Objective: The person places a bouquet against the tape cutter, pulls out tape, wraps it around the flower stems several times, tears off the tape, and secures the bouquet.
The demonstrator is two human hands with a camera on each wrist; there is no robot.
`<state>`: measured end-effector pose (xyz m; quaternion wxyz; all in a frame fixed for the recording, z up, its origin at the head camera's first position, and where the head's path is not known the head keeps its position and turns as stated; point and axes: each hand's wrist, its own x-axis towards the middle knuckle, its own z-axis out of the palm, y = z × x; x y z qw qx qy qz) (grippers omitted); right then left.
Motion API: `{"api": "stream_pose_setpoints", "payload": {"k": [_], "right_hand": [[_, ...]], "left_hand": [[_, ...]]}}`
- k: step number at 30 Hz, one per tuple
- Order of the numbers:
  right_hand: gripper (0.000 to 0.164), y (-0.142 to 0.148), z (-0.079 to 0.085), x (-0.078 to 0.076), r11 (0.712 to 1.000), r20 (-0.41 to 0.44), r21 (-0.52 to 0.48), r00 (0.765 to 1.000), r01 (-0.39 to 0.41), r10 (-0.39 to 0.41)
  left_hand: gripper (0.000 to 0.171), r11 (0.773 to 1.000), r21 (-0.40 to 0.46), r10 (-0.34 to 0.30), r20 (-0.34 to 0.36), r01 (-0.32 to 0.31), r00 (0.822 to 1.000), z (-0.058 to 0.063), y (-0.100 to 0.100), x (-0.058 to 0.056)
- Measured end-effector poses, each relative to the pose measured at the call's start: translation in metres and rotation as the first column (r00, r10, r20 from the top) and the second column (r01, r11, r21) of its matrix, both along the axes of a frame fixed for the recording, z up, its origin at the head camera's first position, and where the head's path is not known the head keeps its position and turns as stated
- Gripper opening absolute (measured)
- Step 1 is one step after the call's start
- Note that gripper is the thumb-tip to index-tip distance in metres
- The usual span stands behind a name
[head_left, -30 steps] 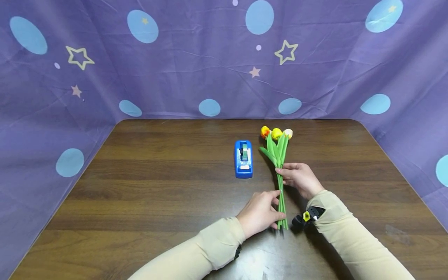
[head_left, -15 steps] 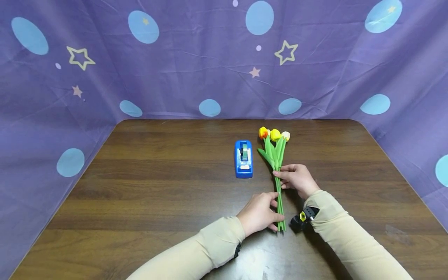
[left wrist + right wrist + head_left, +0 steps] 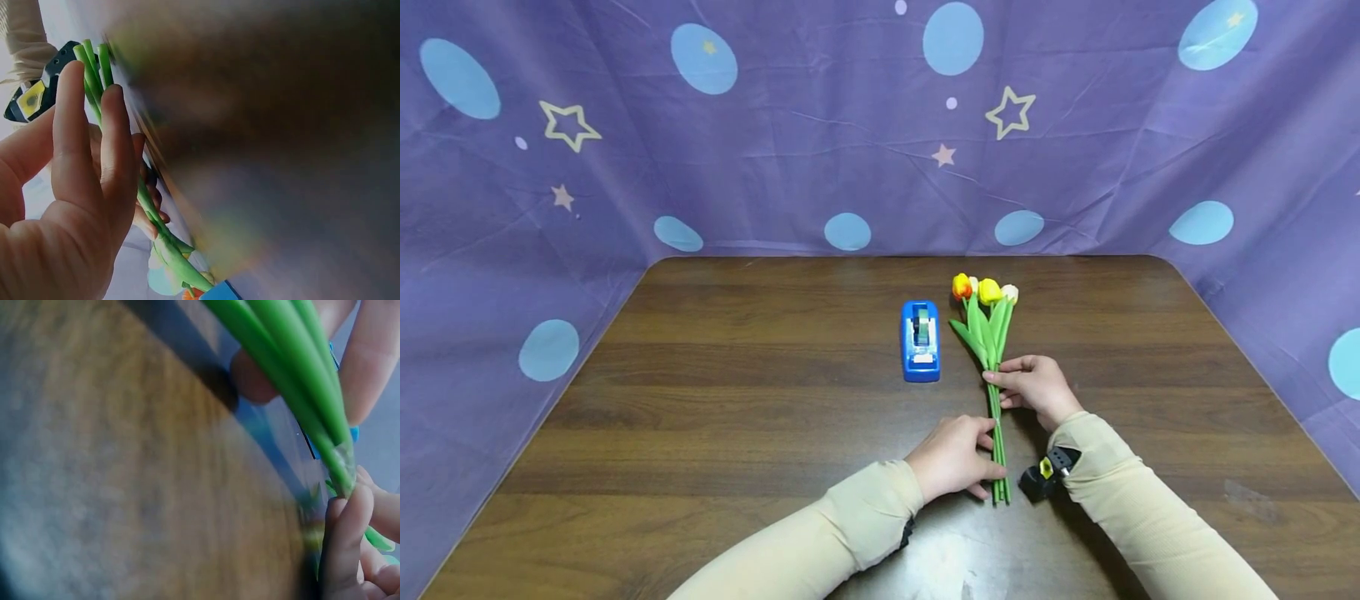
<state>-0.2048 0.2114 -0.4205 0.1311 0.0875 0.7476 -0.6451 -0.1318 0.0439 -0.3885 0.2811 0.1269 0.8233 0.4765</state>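
Observation:
A bunch of artificial-looking tulips [image 3: 992, 327], with orange, yellow and white heads, lies lengthwise over the table, blooms away from me. My right hand [image 3: 1036, 387] pinches the green stems just below the leaves. Lower down, near the cut ends, my left hand [image 3: 953, 457] holds the stems [image 3: 92, 74] between thumb and fingers. A small clear piece of tape [image 3: 342, 459] wraps the stems close to my right thumb in the right wrist view. Left of the flowers, a blue tape dispenser [image 3: 921, 342] stands with a roll in it.
The brown wooden table [image 3: 737, 375] reaches back to a purple cloth backdrop [image 3: 790, 150] with blue dots and stars, which also hangs along both sides. A black wrist camera [image 3: 1047, 472] juts from the right sleeve beside the stem ends.
The tulips have shifted slightly toward me and to the left, and my right hand has moved along with them. My left hand stays nearly in place; the dispenser has not moved.

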Motion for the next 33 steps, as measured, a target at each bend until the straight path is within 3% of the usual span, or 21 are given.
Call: {"api": "stream_pose_setpoints", "payload": {"k": [10,19,26,33], "right_hand": [[0.037,-0.001,0.002,0.001,0.997,-0.002,0.062,0.999,-0.037,0.037],[0.042,0.0,0.004,0.003,0.994,-0.004,0.073,0.997,-0.077,0.077],[0.046,0.002,0.004,0.005,0.991,-0.001,0.105,0.997,-0.083,0.084],[0.046,0.009,0.006,0.007,0.989,0.017,0.116,0.996,-0.088,0.086]], "left_hand": [[0.066,0.999,-0.047,-0.023,-0.017,0.022,1.0,0.002,-0.003,-0.002],[0.067,1.0,0.003,-0.017,0.028,0.017,0.999,0.003,-0.005,-0.002],[0.049,0.999,0.04,0.002,0.044,-0.004,0.999,0.002,-0.007,-0.001],[0.055,0.998,0.063,0.021,0.064,-0.025,0.998,0.002,-0.012,-0.003]]}}
